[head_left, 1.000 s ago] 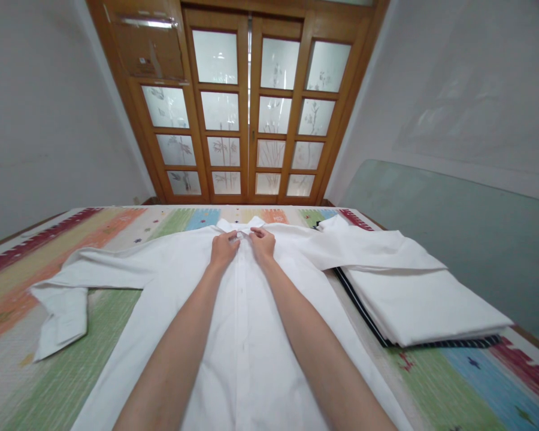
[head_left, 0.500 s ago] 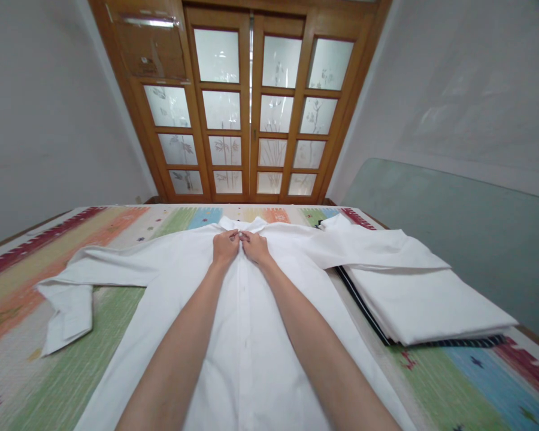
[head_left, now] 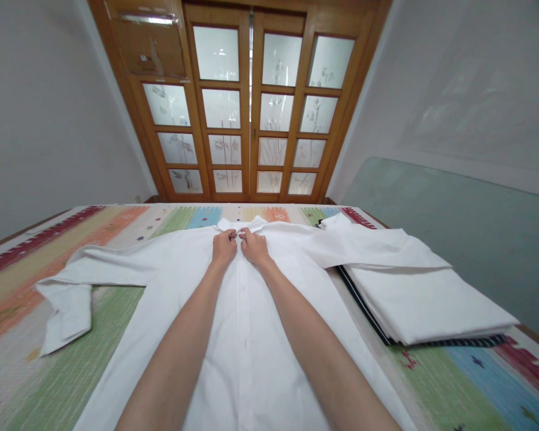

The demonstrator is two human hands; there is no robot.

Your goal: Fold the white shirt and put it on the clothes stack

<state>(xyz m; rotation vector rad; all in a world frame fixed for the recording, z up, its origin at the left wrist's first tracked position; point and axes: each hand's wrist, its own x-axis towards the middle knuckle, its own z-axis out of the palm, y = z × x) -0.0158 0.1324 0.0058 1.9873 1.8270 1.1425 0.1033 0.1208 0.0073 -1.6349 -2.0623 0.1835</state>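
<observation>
A white long-sleeved shirt (head_left: 244, 335) lies spread front side up, its collar pointing away from me and its button placket running down the middle. Both arms reach over it to the top of the placket, just below the collar. There my left hand (head_left: 224, 244) pinches the left side of the shirt front. My right hand (head_left: 253, 244) is closed on the opposite edge, a small distance away. The fingertips are partly hidden, so the button between them cannot be made out.
A striped, patterned cover (head_left: 112, 335) lies under the shirt. On the right, a stack of folded white cloth (head_left: 431, 305) with dark striped fabric beneath it sits under one sleeve. A pale green headboard-like panel (head_left: 453, 221) stands along the right wall. Wooden glazed doors (head_left: 251, 120) are beyond.
My hands have drawn very slightly apart at the collar, with the fingers shifting on the shirt edges. The shirt and the folded stack stay where they were.
</observation>
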